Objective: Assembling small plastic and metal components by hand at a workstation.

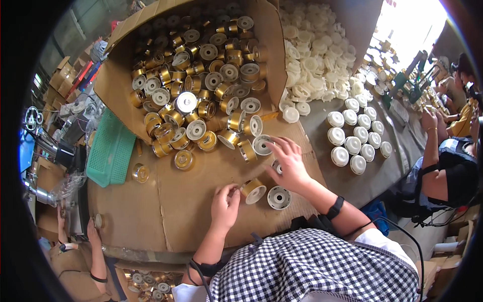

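Currently, the left hand [225, 206] has curled fingers just left of the tilted gold-walled cap [253, 191] on the near cardboard [193, 214]; whether they pinch it, I cannot tell. Right-hand [292, 170] fingers are spread; gripping the gold wall gently seems best.

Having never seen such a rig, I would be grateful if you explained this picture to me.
There is no robot: a person wears a fisheye camera on the head, looking down, so straight edges bend. The left hand is beside a tilted gold cup; whether it touches is unclear. The right hand is spread by a second cup; neither hand clearly holds anything. More cups lie on the cardboard and in the open box. To the right, white caps form a heap, with a neat group nearer on the grey table.
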`<state>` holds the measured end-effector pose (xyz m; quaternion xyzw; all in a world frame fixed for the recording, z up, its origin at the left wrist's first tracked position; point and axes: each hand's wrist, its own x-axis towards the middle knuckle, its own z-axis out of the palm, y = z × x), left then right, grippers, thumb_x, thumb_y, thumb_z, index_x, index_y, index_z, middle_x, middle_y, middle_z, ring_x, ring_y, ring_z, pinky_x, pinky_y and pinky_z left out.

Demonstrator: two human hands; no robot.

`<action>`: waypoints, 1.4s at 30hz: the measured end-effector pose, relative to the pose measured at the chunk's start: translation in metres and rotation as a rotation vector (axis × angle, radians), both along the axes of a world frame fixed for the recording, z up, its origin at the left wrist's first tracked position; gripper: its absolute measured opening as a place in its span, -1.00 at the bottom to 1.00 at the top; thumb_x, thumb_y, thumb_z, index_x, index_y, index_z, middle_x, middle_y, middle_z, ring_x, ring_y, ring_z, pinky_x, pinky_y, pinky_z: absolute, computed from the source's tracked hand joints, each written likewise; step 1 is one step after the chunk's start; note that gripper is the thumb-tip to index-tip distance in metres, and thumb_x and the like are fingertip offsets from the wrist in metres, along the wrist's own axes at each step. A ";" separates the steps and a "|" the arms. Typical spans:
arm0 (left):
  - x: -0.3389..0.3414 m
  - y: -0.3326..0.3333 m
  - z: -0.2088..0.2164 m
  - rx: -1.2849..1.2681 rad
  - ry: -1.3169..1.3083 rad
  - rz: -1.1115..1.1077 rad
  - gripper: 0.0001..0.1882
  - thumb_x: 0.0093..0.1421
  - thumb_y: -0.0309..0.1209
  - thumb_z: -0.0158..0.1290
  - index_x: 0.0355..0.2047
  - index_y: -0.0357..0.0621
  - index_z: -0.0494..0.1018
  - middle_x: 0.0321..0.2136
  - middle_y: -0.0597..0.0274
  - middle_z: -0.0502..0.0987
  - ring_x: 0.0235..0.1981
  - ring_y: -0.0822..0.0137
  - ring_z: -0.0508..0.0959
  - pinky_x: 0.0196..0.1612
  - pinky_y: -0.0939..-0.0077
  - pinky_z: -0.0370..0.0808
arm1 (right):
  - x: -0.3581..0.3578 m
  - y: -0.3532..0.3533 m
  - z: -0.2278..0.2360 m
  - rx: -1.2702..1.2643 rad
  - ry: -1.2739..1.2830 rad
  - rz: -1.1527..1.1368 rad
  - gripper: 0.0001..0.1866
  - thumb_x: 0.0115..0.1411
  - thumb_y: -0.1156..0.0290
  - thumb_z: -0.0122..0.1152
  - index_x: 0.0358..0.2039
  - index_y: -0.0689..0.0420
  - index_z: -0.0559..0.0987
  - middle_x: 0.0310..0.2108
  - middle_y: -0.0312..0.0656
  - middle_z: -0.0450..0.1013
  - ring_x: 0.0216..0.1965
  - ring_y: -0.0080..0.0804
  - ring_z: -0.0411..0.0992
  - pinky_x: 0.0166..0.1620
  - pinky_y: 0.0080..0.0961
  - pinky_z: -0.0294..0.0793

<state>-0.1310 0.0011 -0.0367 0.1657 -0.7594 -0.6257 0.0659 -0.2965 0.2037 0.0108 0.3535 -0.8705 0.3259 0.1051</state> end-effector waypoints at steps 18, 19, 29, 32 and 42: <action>-0.003 0.018 0.029 -0.629 0.031 0.007 -0.66 0.30 -0.15 0.20 -0.21 -0.21 0.53 -0.43 0.12 0.53 -0.49 0.23 0.53 -0.39 0.32 0.45 | -0.089 -0.101 0.024 -0.106 0.390 0.223 -0.33 0.05 0.50 0.26 0.25 -0.01 0.45 0.21 0.03 0.38 0.16 0.08 0.41 0.24 -0.06 0.39; -0.006 0.014 0.024 -0.618 -0.021 -0.031 -0.63 0.30 -0.11 0.17 -0.24 -0.23 0.54 -0.42 0.08 0.56 -0.43 0.10 0.57 -0.33 0.23 0.47 | -0.107 -0.102 0.013 -0.089 0.189 0.311 -0.32 0.06 0.47 0.29 0.27 -0.03 0.43 0.16 0.03 0.42 0.13 0.10 0.42 0.20 -0.04 0.41; -0.012 -0.036 0.066 -0.529 -0.019 0.040 -0.69 0.37 -0.24 0.17 -0.10 -0.27 0.58 -0.43 0.18 0.62 -0.41 0.43 0.59 -0.29 0.47 0.54 | -0.065 -0.059 -0.005 -0.036 -0.104 0.308 -0.52 0.29 0.20 0.28 0.15 0.13 0.46 -0.06 0.06 0.49 -0.03 0.15 0.48 0.00 -0.03 0.49; -0.051 -0.054 0.085 -0.880 0.267 0.138 -0.53 0.26 -0.27 0.22 0.11 -0.23 0.48 0.07 -0.06 0.51 0.08 -0.07 0.54 0.11 0.13 0.51 | -0.052 -0.054 -0.021 -0.058 0.013 0.289 -0.53 0.30 0.23 0.25 0.13 0.21 0.46 0.01 0.12 0.47 0.04 0.18 0.46 0.07 -0.05 0.50; -0.128 -0.050 0.023 -0.911 0.256 -0.152 -0.44 0.25 -0.39 0.12 0.27 0.01 0.37 0.34 0.12 0.28 0.26 -0.09 0.36 0.37 -0.01 0.23 | -0.080 -0.023 -0.041 -0.594 -0.564 0.067 -0.64 0.46 0.11 0.11 -0.11 0.20 0.59 -0.43 -0.36 0.44 -0.42 -0.61 0.38 -0.38 -0.56 0.40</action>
